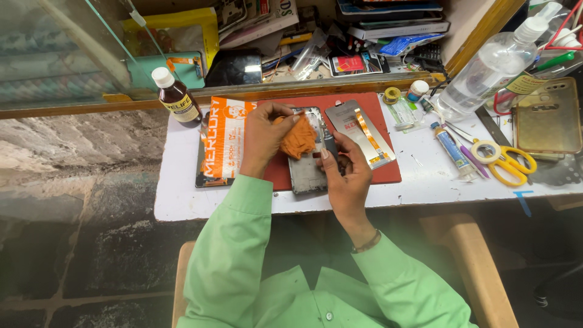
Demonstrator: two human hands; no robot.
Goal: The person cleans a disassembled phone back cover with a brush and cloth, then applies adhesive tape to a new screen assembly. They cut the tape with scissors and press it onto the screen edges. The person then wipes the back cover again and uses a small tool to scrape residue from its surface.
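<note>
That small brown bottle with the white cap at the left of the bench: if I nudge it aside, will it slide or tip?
The brown bottle stands upright, tall for its narrow base, so a high push would likely tip it. It looks round, so once down it may roll. It stands near the table edge, so push low.

Bare desk strip (425, 176) free; scissors (510, 163), bottle (486, 67) probably block right.

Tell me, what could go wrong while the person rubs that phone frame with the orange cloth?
The phone frame hangs partly off the red mat near the table's front edge, so it might slip off. The loose screen part lies close beside the right hand and could get knocked.
</note>
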